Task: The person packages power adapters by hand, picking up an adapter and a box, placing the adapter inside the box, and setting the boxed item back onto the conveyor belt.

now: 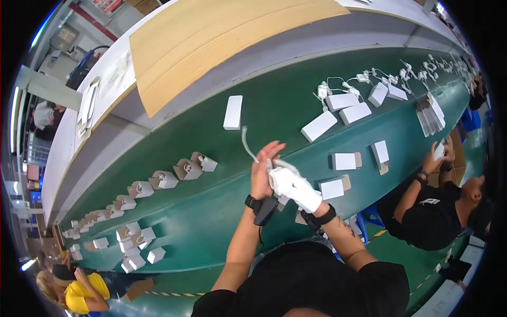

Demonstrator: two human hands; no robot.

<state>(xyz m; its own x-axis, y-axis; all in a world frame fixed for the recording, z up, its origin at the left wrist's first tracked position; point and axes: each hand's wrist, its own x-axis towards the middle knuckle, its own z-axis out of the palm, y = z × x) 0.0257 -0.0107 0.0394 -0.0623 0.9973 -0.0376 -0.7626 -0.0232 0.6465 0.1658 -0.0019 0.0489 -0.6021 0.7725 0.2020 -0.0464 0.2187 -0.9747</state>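
Note:
Over the near edge of the green conveyor belt [232, 195], my two hands are together. My bare left hand [261, 174] has its fingertips stretched outward, and a white cable [246, 141] is held against its palm. One end of the cable curves up past the hand, over the belt. My right hand [293, 186], in a white glove, is closed against the left palm on the same cable. The rest of the cable and anything attached to it are hidden between the hands. Just beyond them, a closed white box [233, 112] lies on the belt.
Open white boxes [163, 179] stand in a row at left, with more boxes [134, 240] nearer. White boxes [319, 127] and chargers with cables [364, 77] lie at right. A co-worker [435, 211] works at right. Cardboard [222, 39] covers the shelf above.

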